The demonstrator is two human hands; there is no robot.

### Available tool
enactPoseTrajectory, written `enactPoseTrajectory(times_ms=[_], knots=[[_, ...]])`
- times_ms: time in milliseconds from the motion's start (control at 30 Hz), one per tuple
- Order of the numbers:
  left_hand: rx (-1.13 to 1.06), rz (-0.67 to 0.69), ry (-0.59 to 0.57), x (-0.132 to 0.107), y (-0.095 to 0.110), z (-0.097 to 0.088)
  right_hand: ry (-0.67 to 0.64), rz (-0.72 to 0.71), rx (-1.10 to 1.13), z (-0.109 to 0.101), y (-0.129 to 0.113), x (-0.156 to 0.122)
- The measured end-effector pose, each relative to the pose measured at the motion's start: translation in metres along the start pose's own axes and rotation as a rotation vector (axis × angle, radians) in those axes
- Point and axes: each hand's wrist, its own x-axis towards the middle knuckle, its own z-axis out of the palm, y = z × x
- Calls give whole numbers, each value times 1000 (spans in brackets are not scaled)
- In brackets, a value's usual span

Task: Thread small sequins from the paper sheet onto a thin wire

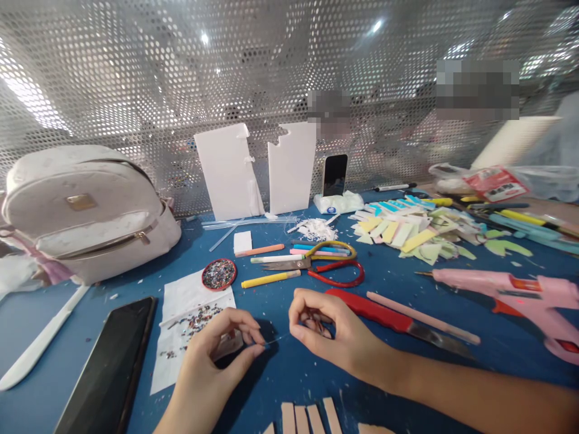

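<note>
A thin, clear thread (277, 340) stretches across the short gap between my hands. My left hand (221, 349) pinches one end of it between thumb and fingertips, over the edge of a white paper sheet (158, 367). Small multicoloured beads (196, 319) lie scattered on that sheet, and a round red-rimmed dish (219, 274) full of similar pieces stands at its top corner. With fingers curled inward, my right hand (323, 322) grips the thread's other side. What lies inside its palm is partly hidden. A red-handled utility knife (375, 308) rests just behind it.
Scissors (312, 259) and several markers (270, 279) lie ahead of my hands. A pink glue gun (506, 286) is at the right, a phone (111, 361) and backpack (85, 211) at the left. Paper scraps (416, 229) pile up behind; cardboard strips (302, 419) lie nearest.
</note>
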Motion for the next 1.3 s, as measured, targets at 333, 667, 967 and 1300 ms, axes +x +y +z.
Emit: enactPoseTrajectory(times_ms=[333,667,967,1300], knots=[[4,-8,-4,0,0,0,-5,2,8,1,0,-1],[35,13,-6,0,0,-1,19,-5,-5,2,-1,2],[6,47,-13,-1,-1,1,39,-8,-51,4,0,3],[236,169,-42,2,-7,-10,36,-53,-67,2,3,4]])
